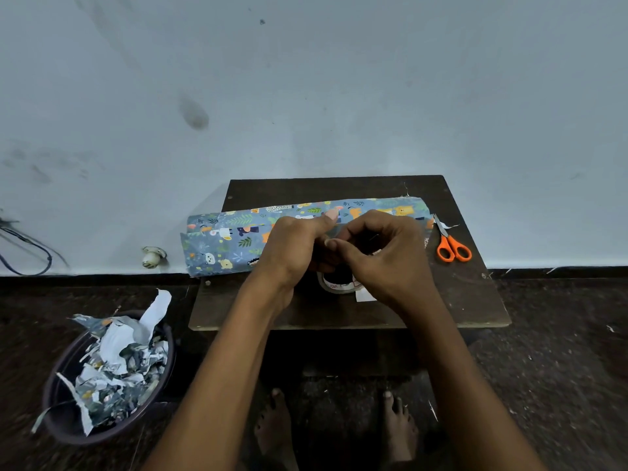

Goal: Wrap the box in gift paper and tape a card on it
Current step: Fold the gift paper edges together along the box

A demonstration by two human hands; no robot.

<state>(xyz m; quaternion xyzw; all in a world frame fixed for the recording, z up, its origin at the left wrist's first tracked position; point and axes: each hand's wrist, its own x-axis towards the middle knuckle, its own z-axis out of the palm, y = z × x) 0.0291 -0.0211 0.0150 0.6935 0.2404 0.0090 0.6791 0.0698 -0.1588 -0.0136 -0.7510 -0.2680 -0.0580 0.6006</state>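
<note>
A dark bowl [112, 379] on the floor holds torn gift-paper scraps [115, 362]. On the low table [475, 300], the left hand [292, 246] and right hand [384, 256] curl around a tape roll [338, 283], apparently pinching its end, before the wrapped box [231, 239]. Orange scissors [452, 246] lie right.

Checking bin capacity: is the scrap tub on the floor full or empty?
Nearly full. The tub holds a heap of torn gift-paper scraps, some rising above its rim.
</note>
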